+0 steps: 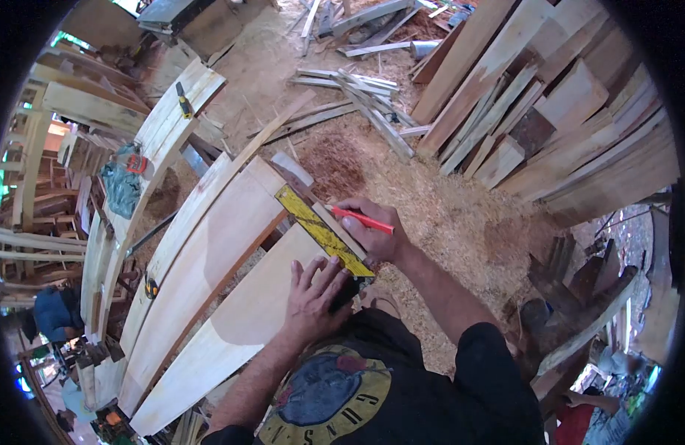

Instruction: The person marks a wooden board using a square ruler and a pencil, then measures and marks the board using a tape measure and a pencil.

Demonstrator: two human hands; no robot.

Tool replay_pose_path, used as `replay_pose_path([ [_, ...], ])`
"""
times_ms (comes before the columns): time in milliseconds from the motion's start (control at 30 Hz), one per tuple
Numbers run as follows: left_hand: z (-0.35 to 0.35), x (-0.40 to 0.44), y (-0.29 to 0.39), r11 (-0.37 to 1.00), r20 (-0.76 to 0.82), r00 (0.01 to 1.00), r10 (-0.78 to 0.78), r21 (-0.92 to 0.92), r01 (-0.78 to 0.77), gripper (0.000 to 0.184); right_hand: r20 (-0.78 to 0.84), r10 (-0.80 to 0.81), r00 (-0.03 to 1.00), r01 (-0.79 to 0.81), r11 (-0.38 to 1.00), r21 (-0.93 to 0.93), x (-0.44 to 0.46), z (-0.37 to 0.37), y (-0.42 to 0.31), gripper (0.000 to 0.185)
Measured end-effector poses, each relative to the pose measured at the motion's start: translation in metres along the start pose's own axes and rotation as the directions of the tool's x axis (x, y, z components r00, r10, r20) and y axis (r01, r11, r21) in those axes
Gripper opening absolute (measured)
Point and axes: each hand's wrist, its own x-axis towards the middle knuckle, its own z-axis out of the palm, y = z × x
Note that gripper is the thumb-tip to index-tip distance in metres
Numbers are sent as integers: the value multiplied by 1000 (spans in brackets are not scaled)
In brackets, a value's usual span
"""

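Observation:
My right hand (368, 231) is closed around a red pencil (372, 222), close to the upper right edge of a yellow ruler or square (320, 230). The yellow tool lies slantwise across the ends of pale boards. My left hand (313, 293) has its fingers spread, with the fingertips on the lower end of the yellow tool and the palm near the pale board (246, 297). A narrow wood strip (341, 228) lies between the yellow tool and my right hand. A second wide board (216, 241) lies to the left.
A yellow-black tool (184, 101) lies on a far board, with a tape measure (151, 288) at the left. Stacked planks (535, 96) stand at the right. Sawdust (431, 215) and wood scraps (372, 104) cover the floor. Another person (580, 419) is at the lower right edge.

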Motion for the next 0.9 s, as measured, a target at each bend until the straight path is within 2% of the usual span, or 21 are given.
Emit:
replay_pose_path([
  [100, 6, -2, 0, 1000, -32, 999, -8, -10, 8, 68, 24, 172, 985, -173, 976, 135, -2, -1, 1, 25],
  [300, 7, 1, 6, 999, -47, 998, -36, -10, 36, 63, 35, 190, 981, -193, 965, 178, -5, 0, 1, 25],
  [600, 5, 4, 6, 998, 8, 999, -51, -19, 52, 71, 10, 109, 994, -110, 992, 62, -4, -2, 3, 25],
  [800, 4, 4, 0, 999, 24, 1000, 8, 37, -9, 73, 6, 72, 997, -73, 997, 33, -1, 2, 0, 24],
  [900, 0, 5, 2, 999, 40, 999, 5, 42, -7, 71, -13, -58, 998, 58, 998, -34, 6, 3, 0, 23],
])
